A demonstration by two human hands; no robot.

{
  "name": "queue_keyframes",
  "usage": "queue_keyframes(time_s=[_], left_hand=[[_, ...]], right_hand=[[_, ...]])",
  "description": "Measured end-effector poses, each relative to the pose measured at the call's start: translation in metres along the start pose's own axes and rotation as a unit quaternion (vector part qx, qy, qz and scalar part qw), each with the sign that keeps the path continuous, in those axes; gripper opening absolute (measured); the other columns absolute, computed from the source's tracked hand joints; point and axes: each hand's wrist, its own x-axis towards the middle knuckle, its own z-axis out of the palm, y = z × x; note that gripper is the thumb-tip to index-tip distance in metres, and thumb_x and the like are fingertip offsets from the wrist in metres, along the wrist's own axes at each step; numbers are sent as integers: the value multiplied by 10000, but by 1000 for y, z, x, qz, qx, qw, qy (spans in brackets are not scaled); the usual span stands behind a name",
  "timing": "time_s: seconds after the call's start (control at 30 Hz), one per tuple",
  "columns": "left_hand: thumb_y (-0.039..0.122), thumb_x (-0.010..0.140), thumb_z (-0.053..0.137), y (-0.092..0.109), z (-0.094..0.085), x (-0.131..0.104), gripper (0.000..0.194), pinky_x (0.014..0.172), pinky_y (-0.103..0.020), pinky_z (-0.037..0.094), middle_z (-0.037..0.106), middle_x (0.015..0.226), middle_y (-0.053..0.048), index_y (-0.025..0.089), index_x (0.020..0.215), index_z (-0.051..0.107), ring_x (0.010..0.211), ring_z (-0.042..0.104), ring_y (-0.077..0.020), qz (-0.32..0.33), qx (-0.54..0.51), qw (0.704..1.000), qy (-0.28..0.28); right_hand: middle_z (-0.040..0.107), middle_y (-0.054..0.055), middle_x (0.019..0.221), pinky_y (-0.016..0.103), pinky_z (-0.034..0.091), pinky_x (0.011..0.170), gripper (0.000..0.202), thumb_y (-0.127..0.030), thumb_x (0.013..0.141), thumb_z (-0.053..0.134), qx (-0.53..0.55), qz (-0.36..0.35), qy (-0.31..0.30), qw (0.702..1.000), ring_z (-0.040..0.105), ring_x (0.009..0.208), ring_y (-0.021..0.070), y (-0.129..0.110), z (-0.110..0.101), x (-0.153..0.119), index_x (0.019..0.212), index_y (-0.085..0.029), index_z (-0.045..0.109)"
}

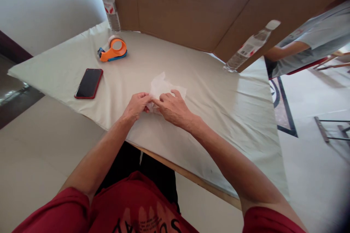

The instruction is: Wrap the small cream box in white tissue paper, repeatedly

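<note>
A thin, crumpled white sheet [161, 83], which looks like tissue, lies on the cloth-covered table in front of me. My left hand [138, 105] pinches its near left edge between thumb and fingers. Coming from the right, my right hand [172, 107] is closed on the same edge, its foremost fingertip almost against my left fingers. Its other fingers are bent over the sheet, one sticking out a little. The part of the sheet beneath my right hand is hidden, and I cannot tell whether anything lies within it.
An orange tape dispenser [113, 50] and a red-edged phone [89, 83] lie to the left. Water bottles stand at the back left [111, 7] and right [250, 49] against a tall cardboard panel [177, 7]. Another person's arm [290, 49] shows beyond it.
</note>
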Motion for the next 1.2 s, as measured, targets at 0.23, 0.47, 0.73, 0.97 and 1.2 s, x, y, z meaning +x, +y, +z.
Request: queue_keyframes(time_s=[0.23,0.47,0.73,0.97,1.2], left_hand=[[230,661,583,4,5,0,151,440,-207,370,568,583,32,138,743,671,460,454,-74,35,68,997,-4],[272,708,571,11,0,-7,234,545,-232,374,538,587,39,145,841,716,548,468,-102,90,201,970,-106],[171,790,527,5,8,-4,172,634,-267,354,500,602,20,176,641,614,607,429,-133,242,428,867,-80],[183,879,559,-11,11,-2,169,837,-352,476,594,954,-102,176,904,726,943,548,-239,333,525,782,-41],[156,900,547,-25,8,1,196,894,-366,488,577,1060,-118,172,990,720,991,530,-230,391,498,774,-32]], right_hand=[[760,157,1113,480,269,1118,305,-247,968,562,117,37,69,990,693,1084,292,5,13,-7,1245,-120,578],[699,179,1295,510,296,1146,336,-230,940,534,182,40,111,976,644,1232,294,9,18,-22,1263,-146,565],[730,152,1219,503,384,1094,286,-226,912,517,232,103,184,950,610,1276,301,11,24,-36,1165,-172,638],[730,145,1069,441,548,789,579,-500,808,654,352,381,119,847,686,751,242,42,44,-83,1262,-144,600],[732,114,974,399,562,726,869,-574,795,665,434,402,91,801,699,792,266,27,51,-66,1485,-107,418]])
